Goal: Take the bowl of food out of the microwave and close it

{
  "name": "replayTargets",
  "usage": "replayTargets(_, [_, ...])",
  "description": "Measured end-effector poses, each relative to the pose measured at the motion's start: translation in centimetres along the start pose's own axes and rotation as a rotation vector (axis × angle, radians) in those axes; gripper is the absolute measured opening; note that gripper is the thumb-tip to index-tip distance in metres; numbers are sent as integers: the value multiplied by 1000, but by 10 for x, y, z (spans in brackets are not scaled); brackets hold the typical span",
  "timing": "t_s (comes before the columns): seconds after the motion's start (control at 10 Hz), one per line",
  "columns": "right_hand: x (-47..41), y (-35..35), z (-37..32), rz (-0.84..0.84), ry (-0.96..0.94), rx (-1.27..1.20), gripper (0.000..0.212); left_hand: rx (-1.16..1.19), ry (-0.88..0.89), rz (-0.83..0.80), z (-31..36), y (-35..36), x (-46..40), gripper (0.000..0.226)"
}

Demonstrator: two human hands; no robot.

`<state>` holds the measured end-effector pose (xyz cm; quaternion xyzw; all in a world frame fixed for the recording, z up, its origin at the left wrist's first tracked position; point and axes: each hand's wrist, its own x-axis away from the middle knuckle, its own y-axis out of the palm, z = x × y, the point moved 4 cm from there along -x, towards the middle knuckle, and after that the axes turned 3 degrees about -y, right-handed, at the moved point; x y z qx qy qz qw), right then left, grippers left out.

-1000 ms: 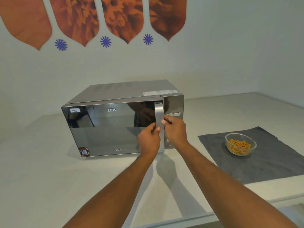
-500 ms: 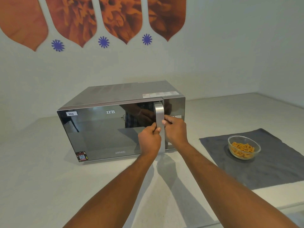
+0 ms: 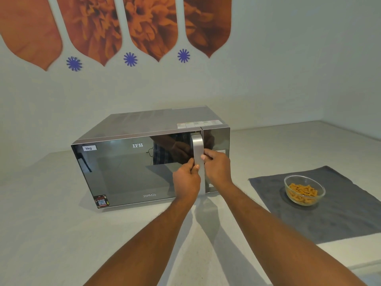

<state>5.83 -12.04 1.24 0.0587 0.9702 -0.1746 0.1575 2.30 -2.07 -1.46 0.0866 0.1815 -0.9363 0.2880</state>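
Note:
A silver microwave with a mirrored door stands on the pale counter, its door flush with the front. Both my hands grip its vertical silver handle: my left hand from the left side, lower down, and my right hand from the right, slightly higher. A clear glass bowl of orange snack pieces sits on a dark grey cloth to the right of the microwave, well apart from my hands.
The pale counter runs to the wall behind and turns a corner at the far right. Orange leaf-shaped decals and blue flower decals hang on the wall above. The counter's front edge shows at the lower right.
My hands have stayed on the handle. The door's left edge has swung a little closer to the microwave body, and the view has shifted slightly.

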Motion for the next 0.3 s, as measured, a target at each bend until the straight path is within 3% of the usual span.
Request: replayTargets(0.3, [41,-12,25,-83,81,119,19,-245,88,-97,-35,-8,27,42])
